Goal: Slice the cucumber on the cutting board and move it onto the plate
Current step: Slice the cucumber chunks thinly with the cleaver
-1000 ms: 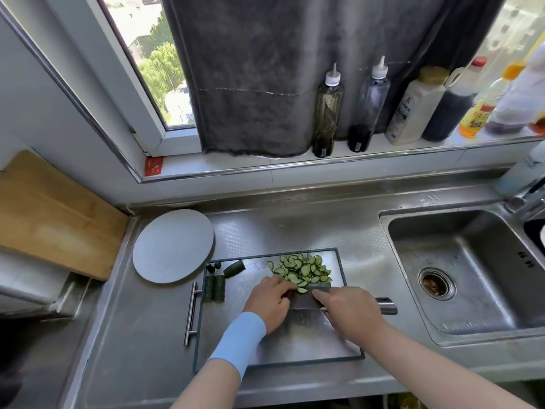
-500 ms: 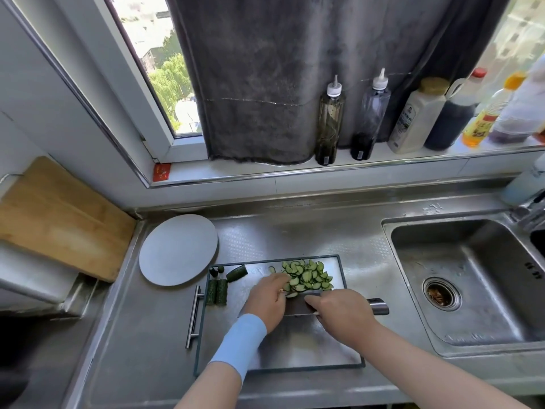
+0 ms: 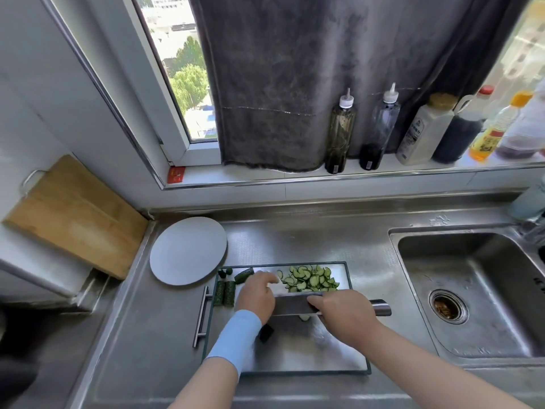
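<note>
A steel cutting board (image 3: 324, 355) lies on the counter. A heap of cucumber slices (image 3: 309, 278) covers its far edge, and uncut cucumber pieces (image 3: 225, 292) lie at its far left corner. My right hand (image 3: 345, 317) grips the handle of a cleaver (image 3: 295, 304), whose blade lies along the near side of the heap. My left hand (image 3: 256, 293), fingers fairly straight, rests against the blade's left end beside the slices. One slice (image 3: 304, 317) and a dark piece (image 3: 266, 332) lie nearer me. The grey plate (image 3: 188, 250) sits bare at the board's far left.
A sink (image 3: 472, 290) opens to the right of the board. Several bottles (image 3: 413, 131) stand on the window sill behind. A wooden board (image 3: 73, 214) leans against the left wall. A steel bar handle (image 3: 202, 315) sticks out from the cutting board's left edge.
The view has tilted up a little. The cleaver and both hands have stayed against the near side of the slice heap, shifting only slightly.
</note>
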Tool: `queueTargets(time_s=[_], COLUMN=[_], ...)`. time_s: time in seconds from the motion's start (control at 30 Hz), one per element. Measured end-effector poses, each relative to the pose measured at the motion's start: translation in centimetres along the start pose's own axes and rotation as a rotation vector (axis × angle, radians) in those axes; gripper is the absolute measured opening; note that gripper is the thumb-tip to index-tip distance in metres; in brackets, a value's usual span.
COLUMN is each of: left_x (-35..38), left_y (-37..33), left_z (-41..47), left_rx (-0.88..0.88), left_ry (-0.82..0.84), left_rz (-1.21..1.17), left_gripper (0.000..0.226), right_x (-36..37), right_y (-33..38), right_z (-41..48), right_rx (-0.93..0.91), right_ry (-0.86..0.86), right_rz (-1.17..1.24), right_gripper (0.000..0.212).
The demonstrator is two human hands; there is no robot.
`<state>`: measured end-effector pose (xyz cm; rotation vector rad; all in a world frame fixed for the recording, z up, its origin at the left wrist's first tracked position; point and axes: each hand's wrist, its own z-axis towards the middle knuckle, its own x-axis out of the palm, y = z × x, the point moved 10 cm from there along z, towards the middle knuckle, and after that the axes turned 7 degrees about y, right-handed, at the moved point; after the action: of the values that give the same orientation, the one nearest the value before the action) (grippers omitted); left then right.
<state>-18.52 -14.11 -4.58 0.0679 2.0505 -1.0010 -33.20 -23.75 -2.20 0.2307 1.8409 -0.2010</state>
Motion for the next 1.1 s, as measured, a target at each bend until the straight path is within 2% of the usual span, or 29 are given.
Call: queueTargets(time_s=[0.07, 0.2, 0.27, 0.33, 0.37, 0.4, 0.47, 0.53, 0.57, 0.63, 0.7, 0.77, 0.83, 1.0, 1.1], left_x=[-1.3, 0.0, 1.3, 1.7, 1.1, -0.4, -4.2, -6.4, -6.7, -5.5, -2.8, -0.1, 1.8, 4.1, 4.8], left_y=[1.7, 2.5, 2.2, 1.4, 0.8, 0.0, -1.6, -0.9, 0.1, 2.2, 4.0, 5.2, 5.7, 6.0, 6.2], left_z=[-0.1, -0.3, -0.1, 0.0, 0.0, -0.1, -1.9, -3.7, -4.3, -4.5, -4.1, -4.1, -4.2, -4.6, -4.8], left_rx=[-0.057, -0.046, -0.032, -0.007, 0.032, 0.102, 0.278, 0.303, 0.272, 0.203, 0.149, 0.123, 0.134, 0.166, 0.194], left_ry=[-0.053, 0.109, 0.201, 0.219, 0.164, 0.041, -0.303, -0.54, -0.577, -0.509, -0.316, -0.143, -0.046, 0.022, 0.019], left_rz=[0.074, 0.129, 0.064, 0.001, -0.013, -0.009, 0.047, 0.075, 0.043, -0.034, -0.063, -0.022, 0.045, 0.122, 0.128], left_gripper=[0.038, 0.043, 0.046, 0.049, 0.049, 0.047, 0.042, 0.034, 0.03, 0.025, 0.023, 0.02, 0.016, 0.011, 0.012], right_x=[-0.3, -0.9, -1.0, -1.1, -1.0, -0.8, -0.2, 0.8, 1.2, 2.3, 3.5, 4.7, 5.7, 6.5, 6.2], right_y=[0.2, 0.6, 0.8, 0.7, 0.6, 0.3, -0.3, -0.8, -0.8, -0.6, 0.0, 0.7, 1.1, 0.5, -0.5], right_z=[0.0, 0.1, 0.2, 0.2, 0.1, 0.0, -0.4, -0.9, -1.2, -1.8, -2.4, -3.0, -3.5, -3.8, -3.4], right_rx=[-0.005, 0.013, 0.02, 0.042, 0.061, 0.085, 0.148, 0.216, 0.244, 0.295, 0.334, 0.356, 0.375, 0.404, 0.44], right_ry=[0.029, 0.056, 0.072, 0.082, 0.083, 0.086, 0.108, 0.142, 0.156, 0.173, 0.191, 0.211, 0.226, 0.224, 0.19], right_rz=[0.012, 0.018, 0.021, 0.068, 0.106, 0.148, 0.274, 0.464, 0.557, 0.722, 0.829, 0.861, 0.855, 0.851, 0.77], right_gripper=[0.021, 0.022, 0.02, 0.018, 0.017, 0.017, 0.019, 0.02, 0.024, 0.027, 0.025, 0.024, 0.023, 0.019, 0.02])
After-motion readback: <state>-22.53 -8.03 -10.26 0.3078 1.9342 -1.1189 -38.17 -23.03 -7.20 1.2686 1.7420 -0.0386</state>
